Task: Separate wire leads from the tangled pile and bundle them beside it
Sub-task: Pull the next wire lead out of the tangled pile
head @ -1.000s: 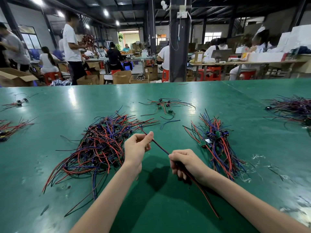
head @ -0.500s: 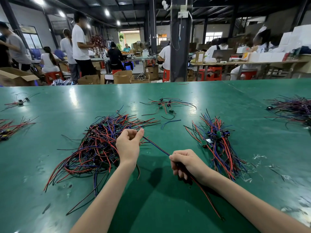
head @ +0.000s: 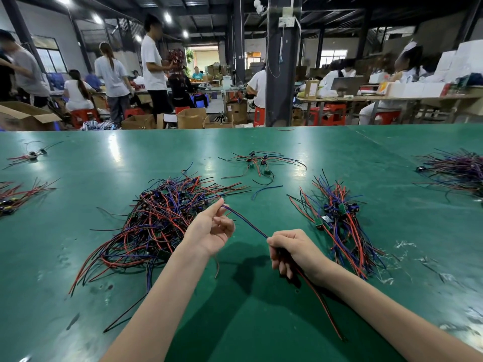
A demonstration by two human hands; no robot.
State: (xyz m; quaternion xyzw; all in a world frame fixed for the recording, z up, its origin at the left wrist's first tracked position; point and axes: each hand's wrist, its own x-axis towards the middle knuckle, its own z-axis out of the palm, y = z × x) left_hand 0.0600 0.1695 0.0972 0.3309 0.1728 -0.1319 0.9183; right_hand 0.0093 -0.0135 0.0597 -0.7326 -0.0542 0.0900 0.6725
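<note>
A tangled pile (head: 159, 220) of red, blue and black wire leads lies on the green table (head: 261, 322), left of centre. My left hand (head: 210, 227) is at the pile's right edge and pinches the far end of a wire lead (head: 245, 220) between thumb and forefinger. My right hand (head: 294, 250) grips the same lead lower down in a fist; the red and black tails (head: 324, 309) run out under the wrist toward me. To the right lies the sorted bundle (head: 339, 220) of leads with small green boards.
A small scatter of leads (head: 261, 163) lies farther back at centre. More wire heaps sit at the far right (head: 454, 171) and along the left edge (head: 15, 197). Behind the table stand people, cardboard boxes (head: 190, 117) and a dark pillar (head: 279, 61).
My left hand dipped left toward the pile, then came back right and slightly lower, still pinching the lead's end. My right hand has stayed in place around the lead.
</note>
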